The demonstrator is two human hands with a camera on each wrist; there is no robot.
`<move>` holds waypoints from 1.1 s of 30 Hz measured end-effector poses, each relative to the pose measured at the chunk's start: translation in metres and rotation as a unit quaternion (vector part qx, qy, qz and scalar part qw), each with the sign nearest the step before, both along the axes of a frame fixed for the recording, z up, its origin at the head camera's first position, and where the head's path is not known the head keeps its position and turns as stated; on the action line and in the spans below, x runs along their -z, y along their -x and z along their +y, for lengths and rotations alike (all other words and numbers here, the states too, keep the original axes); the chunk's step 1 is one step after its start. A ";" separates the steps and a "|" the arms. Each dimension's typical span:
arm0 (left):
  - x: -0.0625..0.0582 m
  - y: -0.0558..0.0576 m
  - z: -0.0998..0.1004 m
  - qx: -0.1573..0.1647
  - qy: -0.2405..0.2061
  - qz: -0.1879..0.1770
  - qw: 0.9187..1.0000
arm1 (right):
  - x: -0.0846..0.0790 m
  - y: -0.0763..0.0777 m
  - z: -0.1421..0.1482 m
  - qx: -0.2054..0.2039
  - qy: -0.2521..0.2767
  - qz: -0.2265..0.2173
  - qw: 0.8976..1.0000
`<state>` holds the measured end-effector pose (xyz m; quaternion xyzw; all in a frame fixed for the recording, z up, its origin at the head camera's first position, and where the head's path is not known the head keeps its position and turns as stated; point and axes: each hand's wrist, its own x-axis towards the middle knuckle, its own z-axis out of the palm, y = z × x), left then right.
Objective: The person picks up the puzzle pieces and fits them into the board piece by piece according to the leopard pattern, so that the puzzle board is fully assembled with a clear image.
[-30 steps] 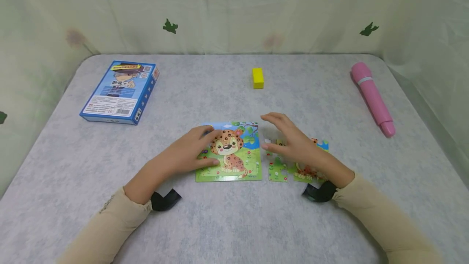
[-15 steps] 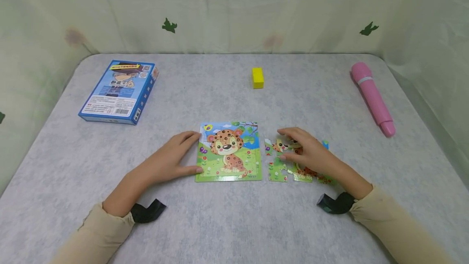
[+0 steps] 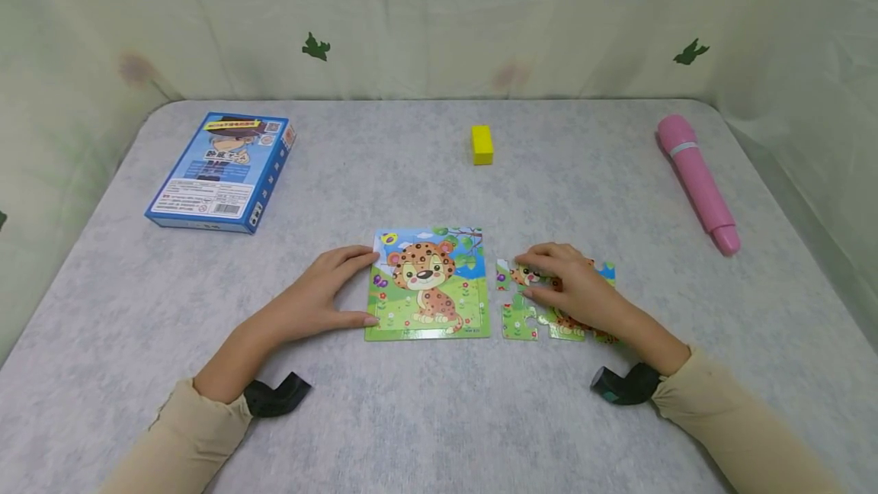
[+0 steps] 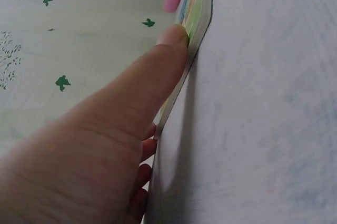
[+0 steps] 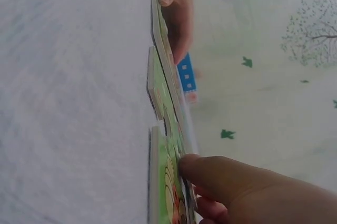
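Observation:
A finished-looking leopard puzzle in its board (image 3: 428,303) lies flat at the middle of the table. My left hand (image 3: 309,296) rests against the board's left side, thumb and forefinger spread along it; the left wrist view has the thumb (image 4: 166,60) touching the board's edge. Right of the board is a second leopard picture in loose jigsaw pieces. There my right hand (image 3: 579,288) pinches a jigsaw piece (image 3: 530,275) with part of the leopard's face between thumb and fingertips. A green corner piece (image 3: 519,323) sits just below. The palm hides some pieces.
At the back left lies a blue card-game box (image 3: 213,174). A yellow block (image 3: 482,145) stands at the back middle, and a pink microphone-shaped toy (image 3: 700,185) lies at the far right. A pale curtain (image 3: 439,21) borders the table behind.
My left hand has drawn left off the board's picture to its left edge. My right hand has moved right and down onto the loose pieces, its fingers closing on one.

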<state>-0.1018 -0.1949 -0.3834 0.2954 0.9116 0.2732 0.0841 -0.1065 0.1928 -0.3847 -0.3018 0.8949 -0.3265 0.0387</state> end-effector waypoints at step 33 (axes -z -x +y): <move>-0.001 0.000 0.000 0.004 0.000 0.007 1.000 | -0.022 0.004 -0.120 -0.081 0.051 0.015 0.995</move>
